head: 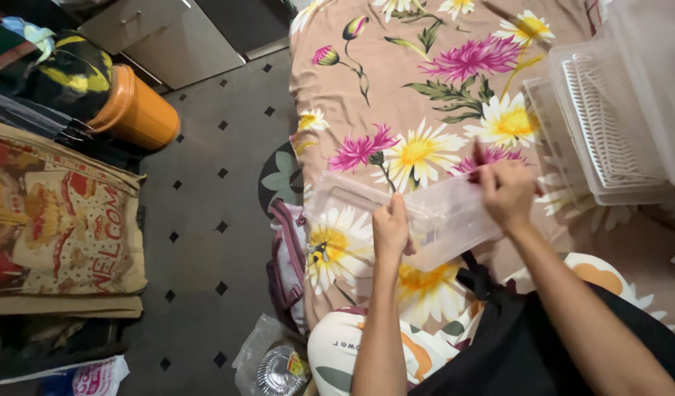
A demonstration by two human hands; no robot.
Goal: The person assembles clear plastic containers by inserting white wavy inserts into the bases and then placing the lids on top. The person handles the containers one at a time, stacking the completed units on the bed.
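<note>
While both hands clasp it, the clear plastic container (425,216) spans between them: left hand (390,229) closed on its near-middle edge, right hand (504,192) pinching the far-right end, long axis running leftward from that grip

clear plastic container (425,213) | tan bedsheet (396,81) with pink and white flowers | orange plastic tub (136,114) | grey floor (213,220), black diamonds
</note>
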